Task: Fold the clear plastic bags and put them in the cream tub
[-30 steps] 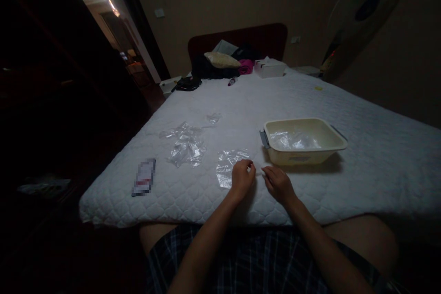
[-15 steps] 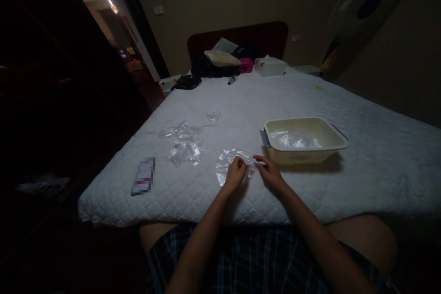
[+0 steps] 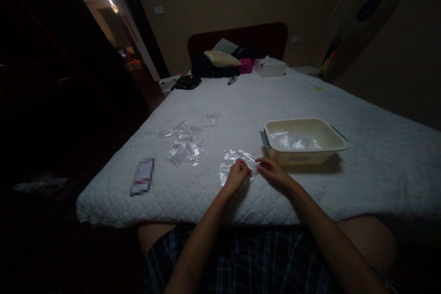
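A clear plastic bag [image 3: 228,161] lies partly spread on the white quilted bedspread in front of me. My left hand [image 3: 238,173] is closed on the bag's right part, its fingers bent together. Close by on the right, my right hand [image 3: 272,171] pinches at the bag's edge, thumb and forefinger near each other. Just beyond my right hand stands a cream plastic bin [image 3: 306,156] with grey handles. Inside the bin are more clear plastic bags [image 3: 294,140]. To the left, a heap of crumpled clear bags [image 3: 186,144] rests on the bed, with a smaller piece [image 3: 214,116] behind it.
A phone-like flat object [image 3: 142,177], blurred out, lies near the bed's front left. Toward the headboard [image 3: 268,32] are a pillow [image 3: 222,59], dark bundles, a white box [image 3: 269,67] and a small bottle [image 3: 231,81]. A fan [image 3: 368,8] stands at the right.
Both hands have shifted slightly to the right, and the plastic bag has moved along with them. The bin and the heap of bags stay where they were.
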{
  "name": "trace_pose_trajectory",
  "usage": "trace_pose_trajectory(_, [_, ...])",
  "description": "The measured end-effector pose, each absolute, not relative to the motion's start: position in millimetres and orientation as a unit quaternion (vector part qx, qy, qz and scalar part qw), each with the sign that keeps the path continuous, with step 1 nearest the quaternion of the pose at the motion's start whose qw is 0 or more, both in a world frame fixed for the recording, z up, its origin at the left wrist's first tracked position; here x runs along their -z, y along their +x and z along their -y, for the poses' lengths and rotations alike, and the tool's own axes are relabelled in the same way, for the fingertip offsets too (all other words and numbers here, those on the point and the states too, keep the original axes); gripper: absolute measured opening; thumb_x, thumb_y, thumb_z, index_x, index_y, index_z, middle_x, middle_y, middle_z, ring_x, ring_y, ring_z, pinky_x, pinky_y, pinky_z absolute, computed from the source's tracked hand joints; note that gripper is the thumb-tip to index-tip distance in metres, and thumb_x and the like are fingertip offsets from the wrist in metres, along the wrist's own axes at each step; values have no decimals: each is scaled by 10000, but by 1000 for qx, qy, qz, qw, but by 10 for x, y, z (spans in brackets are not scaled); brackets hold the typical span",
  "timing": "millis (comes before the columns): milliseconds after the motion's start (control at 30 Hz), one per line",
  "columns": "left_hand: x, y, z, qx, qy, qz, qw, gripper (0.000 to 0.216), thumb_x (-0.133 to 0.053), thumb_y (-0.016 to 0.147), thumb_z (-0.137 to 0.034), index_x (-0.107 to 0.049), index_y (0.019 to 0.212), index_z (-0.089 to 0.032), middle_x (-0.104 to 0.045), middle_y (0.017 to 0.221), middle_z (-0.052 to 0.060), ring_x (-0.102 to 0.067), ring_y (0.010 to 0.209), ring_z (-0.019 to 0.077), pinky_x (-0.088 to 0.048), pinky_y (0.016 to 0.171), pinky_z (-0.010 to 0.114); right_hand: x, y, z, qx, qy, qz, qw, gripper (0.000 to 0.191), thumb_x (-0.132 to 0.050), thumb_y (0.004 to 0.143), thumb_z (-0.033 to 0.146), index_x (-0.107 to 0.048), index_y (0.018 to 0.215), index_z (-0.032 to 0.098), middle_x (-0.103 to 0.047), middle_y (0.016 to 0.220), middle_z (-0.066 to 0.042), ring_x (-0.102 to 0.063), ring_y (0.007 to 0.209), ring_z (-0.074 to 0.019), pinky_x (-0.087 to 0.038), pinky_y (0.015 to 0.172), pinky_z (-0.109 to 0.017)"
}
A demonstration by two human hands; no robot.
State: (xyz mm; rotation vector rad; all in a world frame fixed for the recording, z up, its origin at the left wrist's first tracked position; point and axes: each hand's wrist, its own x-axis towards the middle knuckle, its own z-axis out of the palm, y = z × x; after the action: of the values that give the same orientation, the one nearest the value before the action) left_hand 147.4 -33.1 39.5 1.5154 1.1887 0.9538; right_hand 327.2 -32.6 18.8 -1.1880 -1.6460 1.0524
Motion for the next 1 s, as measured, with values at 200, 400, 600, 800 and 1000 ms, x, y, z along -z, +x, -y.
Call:
trace_pose_trajectory(200, [-471,1457,330,-341,703,-545,305,128,-437,789,-202,-550,840,-171,-622,681,23,-585,637,146,-405,589,236,-149,3260,297,-350,-508,661,428,351,-558,752,362,-562,1044,167,-578,859,-50,-542,704,-148,-452,644,-288])
trace_pose_trajectory(400, [-442,1470,346,-261,780,-560,92,138,-475,777,-184,-599,833,-159,-610,847,97,-545,871,224,-380,769,335,-228,3227,363,-208,-525,718,408,246,-531,777,307,-583,971,166,-546,873,-53,-523,667,-141,-447,647,-299])
trace_pose_trajectory(600, [-356,1493,348,-286,781,-554,24,243,-517,744,-130,-551,984,-148,-513,1127,127,-445,1065,239,-319,893,396,-367,3117,491,-168,-509,762,363,181,-467,817,257,-576,939,179,-558,879,-53,-546,730,-152,-439,681,-289])
trace_pose_trajectory(800, [-371,1429,316,-311,777,-547,34,140,-524,759,-158,-583,886,-163,-546,1076,107,-438,1072,238,-273,945,441,-281,3107,496,-156,-488,809,288,179,-537,785,289,-609,907,179,-589,872,-62,-549,804,-179,-435,705,-296])
trace_pose_trajectory(1000, [-424,935,223,-398,699,-578,135,120,-487,768,-202,-591,816,-165,-571,899,66,-513,914,183,-392,836,323,-263,3137,447,-198,-445,816,310,176,-520,805,279,-628,902,180,-604,884,-69,-553,839,-180,-437,758,-323])
